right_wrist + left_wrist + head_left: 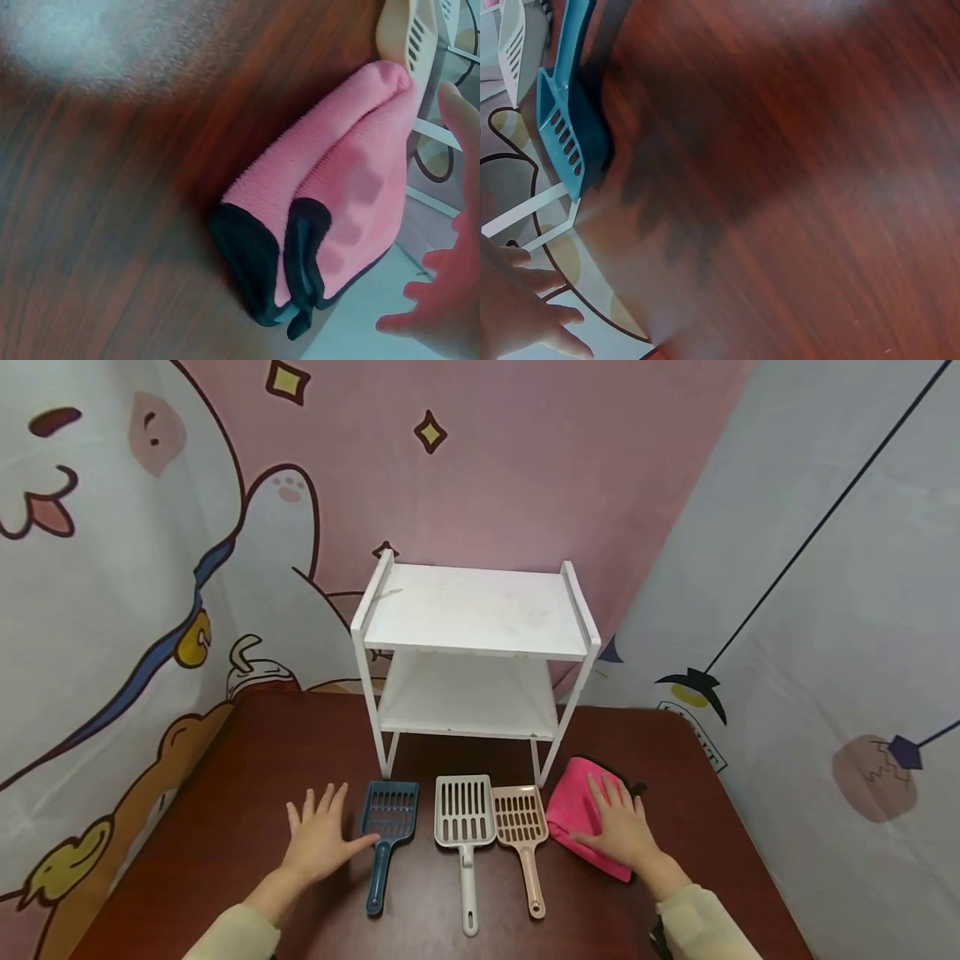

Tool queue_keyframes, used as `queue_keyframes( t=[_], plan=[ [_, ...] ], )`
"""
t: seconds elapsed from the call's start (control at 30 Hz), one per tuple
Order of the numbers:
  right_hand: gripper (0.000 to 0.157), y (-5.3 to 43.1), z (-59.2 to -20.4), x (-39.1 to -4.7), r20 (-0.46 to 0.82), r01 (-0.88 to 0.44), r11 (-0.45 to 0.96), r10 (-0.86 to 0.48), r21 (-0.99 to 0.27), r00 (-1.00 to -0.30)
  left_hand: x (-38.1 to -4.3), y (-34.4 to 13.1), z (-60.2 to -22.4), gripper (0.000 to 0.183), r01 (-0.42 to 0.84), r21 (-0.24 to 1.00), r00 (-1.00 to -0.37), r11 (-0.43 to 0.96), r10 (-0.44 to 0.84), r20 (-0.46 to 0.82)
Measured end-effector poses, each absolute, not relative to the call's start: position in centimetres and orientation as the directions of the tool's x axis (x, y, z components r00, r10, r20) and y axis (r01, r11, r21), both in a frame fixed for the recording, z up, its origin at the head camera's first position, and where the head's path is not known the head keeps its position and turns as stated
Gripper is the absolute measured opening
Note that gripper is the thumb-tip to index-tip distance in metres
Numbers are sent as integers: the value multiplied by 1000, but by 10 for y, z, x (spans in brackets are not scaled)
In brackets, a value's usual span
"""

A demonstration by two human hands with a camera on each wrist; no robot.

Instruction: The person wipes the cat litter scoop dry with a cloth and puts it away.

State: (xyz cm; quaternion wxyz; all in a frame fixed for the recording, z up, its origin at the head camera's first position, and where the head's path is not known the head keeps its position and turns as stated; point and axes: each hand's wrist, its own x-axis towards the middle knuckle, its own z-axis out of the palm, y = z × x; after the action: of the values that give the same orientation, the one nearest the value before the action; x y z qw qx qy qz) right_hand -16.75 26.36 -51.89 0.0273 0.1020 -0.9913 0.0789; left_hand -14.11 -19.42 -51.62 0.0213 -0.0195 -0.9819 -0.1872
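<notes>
Three slotted litter scoops lie side by side on the table, handles toward me: a blue one, a light grey one and a beige one. Spread wide, my left hand hovers beside the blue scoop, its thumb reaching over the neck in the head view. The left wrist view has that hand apart from the scoop. My right hand, fingers also spread, is above a folded pink cloth with black edging. In the right wrist view a gap separates hand and cloth.
A white two-tier shelf stands at the back middle of the brown table, its front legs close behind the scoops. Printed fabric walls rise behind and to both sides of the table.
</notes>
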Motion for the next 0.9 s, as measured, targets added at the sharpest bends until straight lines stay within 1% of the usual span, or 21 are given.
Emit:
queue_keyframes(
  t=[0.17, 0.37, 0.63, 0.9],
  plan=[
    [99, 261, -526, -166, 76, -220, 962, -210, -163, -975, -137, -195, -523, 99, 26, 370, -999, 929, 10, 46],
    [100, 261, -533, -167, 95, -237, 959, -224, -158, -970, -132, -192, -526, 99, 14, 420, -1000, 907, 4, 25],
    [100, 258, -543, -167, 61, -235, 951, -228, -201, -972, -126, -188, -535, 96, -102, 514, -994, 852, -72, -77],
    [98, 255, -550, -170, 102, -257, 946, -241, -199, -965, -125, -182, -542, 87, -107, 578, -994, 809, -79, -74]
  ],
)
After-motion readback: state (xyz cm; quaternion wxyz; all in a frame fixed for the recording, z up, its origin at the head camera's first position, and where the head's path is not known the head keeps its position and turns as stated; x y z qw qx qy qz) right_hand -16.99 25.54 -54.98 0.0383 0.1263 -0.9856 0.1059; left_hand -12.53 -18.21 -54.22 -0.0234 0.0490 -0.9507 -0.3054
